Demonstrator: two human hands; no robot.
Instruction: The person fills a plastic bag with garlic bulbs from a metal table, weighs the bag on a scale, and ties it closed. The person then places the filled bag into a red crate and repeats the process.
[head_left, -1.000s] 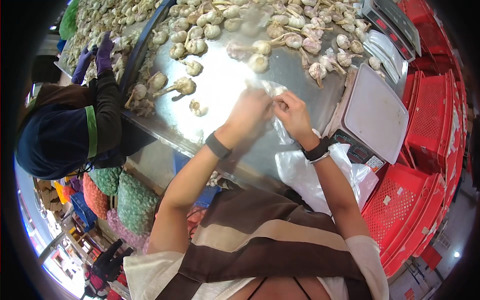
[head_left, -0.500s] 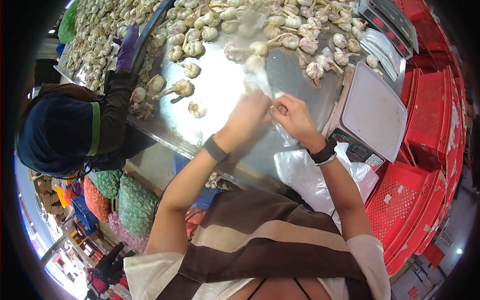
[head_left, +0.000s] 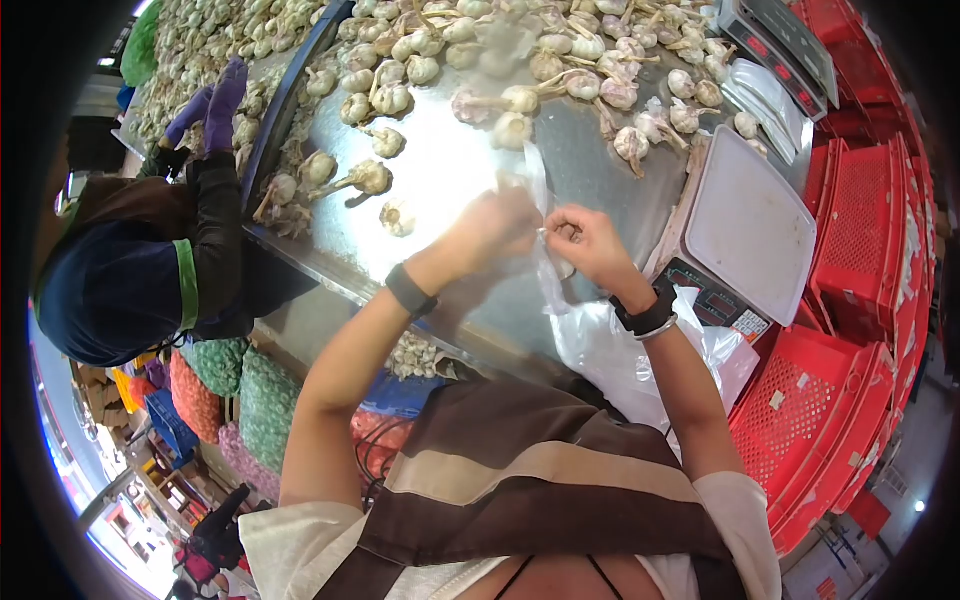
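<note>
— What has shifted in the last half second?

— In the head view, the thin clear plastic bag [head_left: 547, 280] has been drawn taller. Its top edge now stands above the knuckles, towards the far garlic. The left hand [head_left: 495, 228] has slid a little to the left, and its forearm has swung out with it. At the far left, the co-worker's purple-gloved hand [head_left: 224, 95] has moved across the other heap.

— How do the hands hold?

— The right hand [head_left: 588, 240] pinches the film between thumb and forefinger. The left hand is curled closed on the other side. Its fingertips are hidden behind its own back, but the film runs taut into it.

— And where is the bag?

— It hangs in the air between both hands, over the near part of the shiny steel table [head_left: 450, 175]. The flat white weighing scale [head_left: 745, 215] is to its right. I can make out nothing inside the bag.

— Which step is this?

— I judge it to be the opening of the mouth, working the two layers apart. The next move calls for one hand to keep that mouth spread. That would leave the other free for the pale papery garlic bulbs [head_left: 515, 128] just beyond.

— Anything else close by?

— There are loose white plastic bags [head_left: 610, 350] at the near right and red slotted plastic crates [head_left: 860, 230] further right.
</note>
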